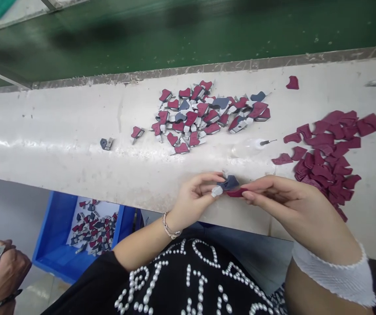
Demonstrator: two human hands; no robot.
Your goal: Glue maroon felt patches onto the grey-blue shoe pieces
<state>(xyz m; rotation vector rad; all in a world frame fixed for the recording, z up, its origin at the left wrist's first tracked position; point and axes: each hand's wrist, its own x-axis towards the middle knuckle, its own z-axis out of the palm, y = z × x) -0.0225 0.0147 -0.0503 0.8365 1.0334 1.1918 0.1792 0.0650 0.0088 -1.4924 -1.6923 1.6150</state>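
In the head view, your left hand grips a small dark-blue and pale-grey angular block over the glossy white worktop; your right hand pinches a flat maroon piece at its underside. Best brace the block firmly and match both outlines before pressing.

A heap of blocks lies on the desk; to its right, a pile of flat pieces; before the heap's right end, a bottle; left of the heap, a lone block; before the desk, at left, a bin holding more blocks.
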